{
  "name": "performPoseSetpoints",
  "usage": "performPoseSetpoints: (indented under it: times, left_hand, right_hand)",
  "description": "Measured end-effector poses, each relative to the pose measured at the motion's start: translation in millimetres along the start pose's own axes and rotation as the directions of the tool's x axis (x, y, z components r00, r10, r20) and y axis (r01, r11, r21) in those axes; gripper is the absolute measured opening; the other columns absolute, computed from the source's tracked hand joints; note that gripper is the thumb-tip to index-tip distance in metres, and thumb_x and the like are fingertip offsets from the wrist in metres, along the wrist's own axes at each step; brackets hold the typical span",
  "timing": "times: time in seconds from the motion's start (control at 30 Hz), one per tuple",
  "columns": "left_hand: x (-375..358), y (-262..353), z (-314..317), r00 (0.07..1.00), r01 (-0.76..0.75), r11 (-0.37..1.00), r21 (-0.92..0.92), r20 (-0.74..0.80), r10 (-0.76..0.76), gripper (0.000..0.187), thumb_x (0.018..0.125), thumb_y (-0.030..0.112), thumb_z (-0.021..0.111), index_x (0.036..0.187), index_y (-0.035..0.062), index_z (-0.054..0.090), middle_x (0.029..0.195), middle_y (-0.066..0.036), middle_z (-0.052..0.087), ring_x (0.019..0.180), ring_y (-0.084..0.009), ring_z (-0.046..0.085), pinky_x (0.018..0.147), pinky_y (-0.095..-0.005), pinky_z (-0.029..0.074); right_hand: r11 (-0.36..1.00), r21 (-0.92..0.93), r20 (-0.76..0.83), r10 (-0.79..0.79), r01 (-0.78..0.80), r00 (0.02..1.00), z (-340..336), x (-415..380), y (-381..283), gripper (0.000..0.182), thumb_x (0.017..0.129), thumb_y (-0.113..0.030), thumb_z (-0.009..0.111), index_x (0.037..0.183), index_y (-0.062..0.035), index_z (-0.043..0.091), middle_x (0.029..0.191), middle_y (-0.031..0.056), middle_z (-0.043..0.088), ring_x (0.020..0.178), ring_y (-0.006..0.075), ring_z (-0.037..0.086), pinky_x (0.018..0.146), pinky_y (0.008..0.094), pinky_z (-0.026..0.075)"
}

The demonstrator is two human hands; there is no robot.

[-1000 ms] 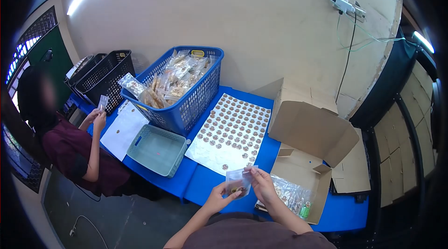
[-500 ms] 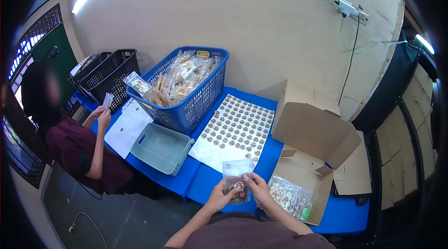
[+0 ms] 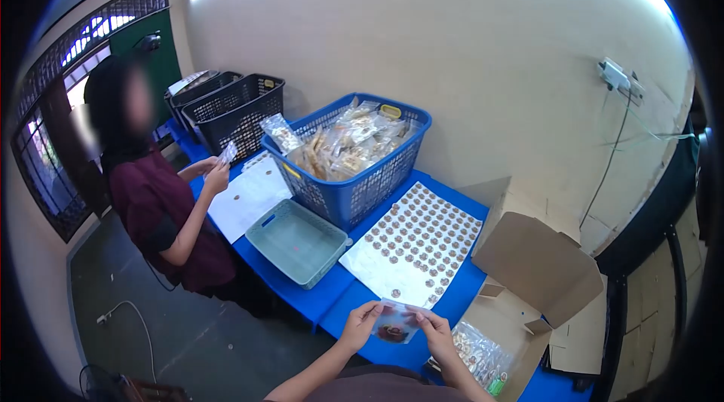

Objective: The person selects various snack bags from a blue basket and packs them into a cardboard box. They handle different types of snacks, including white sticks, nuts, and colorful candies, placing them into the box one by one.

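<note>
Between my two hands is a small clear pouch [image 3: 395, 323] with dark and reddish contents at its bottom. My left hand [image 3: 362, 324] pinches its left edge and my right hand [image 3: 435, 329] pinches the upper right edge. Just beyond it lies a white sheet [image 3: 381, 262] bearing rows of round brown stickers, with bare backing at its near left. At the right, an open cardboard box [image 3: 520, 308] holds clear packets [image 3: 479, 353] and a small green item [image 3: 496, 385].
A green tray [image 3: 298, 242] stands left of the sheet, below a blue basket [image 3: 347, 194] heaped with packets. Farther left are black baskets [image 3: 234, 112]. A co-worker [image 3: 177, 213] stands at the left, holding a small packet [image 3: 228, 151] over white paper [image 3: 245, 198].
The view has swung left, so the scene sits farther right. My left hand has moved from the pouch's front to its left edge, and the pouch is now spread between both hands.
</note>
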State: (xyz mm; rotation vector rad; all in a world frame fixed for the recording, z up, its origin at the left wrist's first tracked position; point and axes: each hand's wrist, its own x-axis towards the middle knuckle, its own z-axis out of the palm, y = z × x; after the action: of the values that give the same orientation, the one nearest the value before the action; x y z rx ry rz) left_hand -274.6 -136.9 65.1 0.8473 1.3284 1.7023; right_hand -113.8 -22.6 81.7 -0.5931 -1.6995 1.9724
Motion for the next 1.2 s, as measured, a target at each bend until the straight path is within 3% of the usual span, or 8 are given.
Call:
performPoseSetpoints:
  times: [0.13, 0.23, 0.3, 0.63, 0.73, 0.8, 0.93, 1.2]
  left_hand:
    - [-1.5, -7.9, -0.2, 0.968, -0.196, 0.98, -0.041, -0.165, 0.187, 0.034, 0.099, 0.024, 0.049, 0.124, 0.0011, 0.053, 0.121, -0.012, 0.058, 0.11, -0.0158, 0.054, 0.096, -0.0298, 0.041]
    - [-5.9, -3.3, 1.6, 0.993, -0.113, 0.988, 0.103, 0.034, 0.11, 0.044, 0.098, 0.024, 0.051, 0.135, 0.0015, 0.043, 0.123, -0.011, 0.056, 0.116, -0.0176, 0.051, 0.1, -0.0325, 0.039]
    - [-8.3, -1.3, 17.1, 0.916, -0.401, 0.871, 0.284, 0.147, 0.374, 0.056, 0.092, 0.03, 0.061, 0.137, 0.0029, 0.042, 0.13, -0.013, 0.053, 0.121, -0.0228, 0.05, 0.104, -0.0354, 0.036]
    - [-19.3, -6.3, 36.1, 0.972, -0.221, 0.922, 0.319, -0.003, 0.235, 0.057, 0.077, 0.029, 0.079, 0.123, 0.0029, 0.058, 0.115, -0.012, 0.063, 0.113, -0.0198, 0.057, 0.097, -0.0334, 0.043]
    - [-19.5, -11.1, 33.5, 0.994, -0.101, 0.96, 0.262, -0.015, 0.108, 0.043, 0.079, 0.024, 0.076, 0.117, 0.0058, 0.064, 0.109, -0.008, 0.067, 0.106, -0.017, 0.06, 0.104, -0.0358, 0.038]
    - [-19.0, -5.4, 30.9, 0.992, -0.087, 0.933, 0.349, -0.06, 0.115, 0.033, 0.084, 0.023, 0.072, 0.111, 0.0043, 0.067, 0.096, -0.009, 0.069, 0.092, -0.0134, 0.062, 0.082, -0.029, 0.048]
    - [-14.6, -13.3, 25.2, 0.992, -0.105, 0.965, 0.242, -0.049, 0.12, 0.025, 0.091, 0.02, 0.063, 0.111, 0.0064, 0.068, 0.097, -0.009, 0.069, 0.089, -0.0122, 0.062, 0.081, -0.0283, 0.047]
    - [-7.2, 0.0, 20.2, 0.984, -0.175, 0.978, 0.112, -0.012, 0.177, 0.045, 0.102, 0.024, 0.041, 0.14, 0.0011, 0.038, 0.133, -0.012, 0.054, 0.125, -0.0187, 0.048, 0.106, -0.0312, 0.035]
  right_hand:
    - [0.989, -0.054, -0.206, -0.143, 0.135, 0.968, -0.9, 3.1, 4.8, 0.034, 0.099, -0.023, 0.049, 0.12, 0.0009, 0.061, 0.11, 0.01, 0.065, 0.1, 0.0169, 0.06, 0.092, 0.0306, 0.044]
    - [0.981, -0.135, -0.16, -0.163, 0.142, 0.973, 9.2, 3.4, -3.7, 0.035, 0.099, -0.023, 0.049, 0.122, 0.0012, 0.059, 0.117, 0.0116, 0.061, 0.102, 0.0173, 0.059, 0.092, 0.0306, 0.044]
    - [0.925, -0.263, -0.089, -0.306, 0.274, 0.948, 21.9, 2.9, -4.0, 0.036, 0.098, -0.023, 0.049, 0.124, 0.0003, 0.058, 0.12, 0.0132, 0.058, 0.108, 0.0194, 0.055, 0.093, 0.0313, 0.043]
    - [0.924, -0.324, -0.218, -0.284, 0.206, 0.934, 5.1, 9.2, 9.7, 0.032, 0.078, -0.016, 0.074, 0.106, -0.0026, 0.068, 0.124, 0.0143, 0.05, 0.11, 0.0241, 0.051, 0.095, 0.0347, 0.04]
    - [0.961, -0.213, -0.362, -0.245, 0.176, 0.9, 19.8, 6.6, -0.5, 0.036, 0.077, -0.014, 0.075, 0.11, -0.0041, 0.063, 0.126, 0.0132, 0.049, 0.113, 0.021, 0.05, 0.09, 0.0343, 0.043]
    - [0.97, -0.19, -0.293, -0.204, 0.153, 0.934, 5.0, 7.2, 12.7, 0.04, 0.078, -0.013, 0.074, 0.114, -0.0038, 0.06, 0.128, 0.0124, 0.049, 0.111, 0.021, 0.052, 0.093, 0.0356, 0.042]
    - [0.999, 0.012, -0.101, -0.041, 0.043, 0.994, -5.0, 7.3, 8.0, 0.024, 0.085, -0.014, 0.069, 0.105, -0.0003, 0.066, 0.127, 0.0131, 0.053, 0.108, 0.0218, 0.055, 0.099, 0.0376, 0.037]
    - [0.997, 0.071, -0.158, -0.019, 0.03, 0.987, -18.8, 4.7, -2.8, 0.035, 0.097, -0.024, 0.052, 0.119, 0.0024, 0.06, 0.121, 0.0144, 0.061, 0.107, 0.0201, 0.058, 0.098, 0.0343, 0.041]
